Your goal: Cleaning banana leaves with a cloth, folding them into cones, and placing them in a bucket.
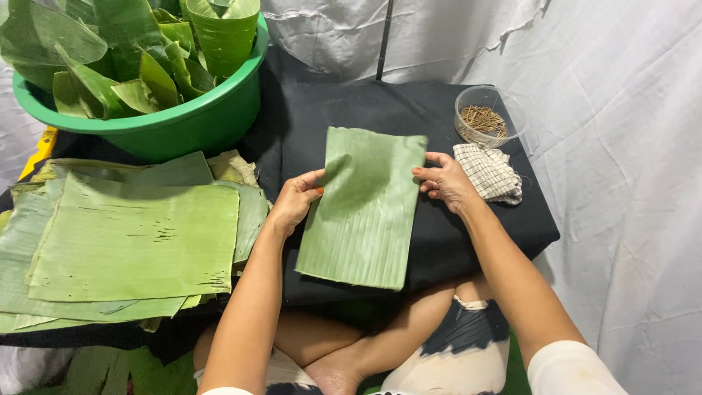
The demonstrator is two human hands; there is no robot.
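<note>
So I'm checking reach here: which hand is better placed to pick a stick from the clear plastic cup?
Probably the right hand. It grips the rectangular green banana leaf piece on the edge nearest the clear plastic cup of thin brown sticks; the left hand is across the leaf.

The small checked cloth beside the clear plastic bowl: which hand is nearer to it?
Right. The right hand grips the green leaf piece just left of the checked cloth; the left hand is across the leaf, much farther away.

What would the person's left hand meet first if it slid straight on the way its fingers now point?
The left hand points right and already touches the leaf piece at its edge. Going on, it would cross the leaf toward the right hand; relative heights are unclear.
</note>
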